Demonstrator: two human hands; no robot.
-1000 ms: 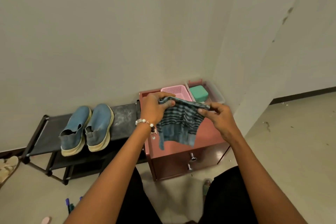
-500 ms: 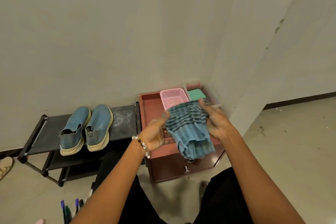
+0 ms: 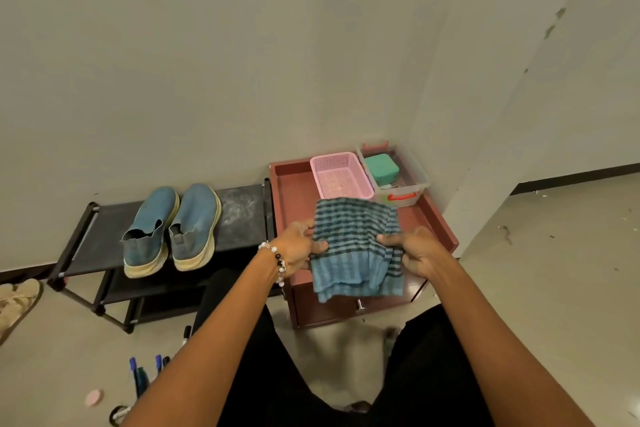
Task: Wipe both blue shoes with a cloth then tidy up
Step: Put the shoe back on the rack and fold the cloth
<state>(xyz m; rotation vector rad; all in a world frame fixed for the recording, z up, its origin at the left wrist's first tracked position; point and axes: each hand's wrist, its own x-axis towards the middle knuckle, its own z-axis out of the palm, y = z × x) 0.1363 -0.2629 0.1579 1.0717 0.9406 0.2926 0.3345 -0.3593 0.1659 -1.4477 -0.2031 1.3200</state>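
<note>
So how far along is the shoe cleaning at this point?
Looks near the end. Both blue shoes sit paired on the black rack. The left hand and right hand hold the striped cloth, apparently folding it. Left: putting it away, perhaps in the pink basket.

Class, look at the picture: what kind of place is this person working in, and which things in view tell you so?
Probably a home entryway or hallway corner. A low black shoe rack holding a pair of blue shoes stands against a plain wall, with a small red drawer cabinet beside it and sandals on the bare floor.
</note>
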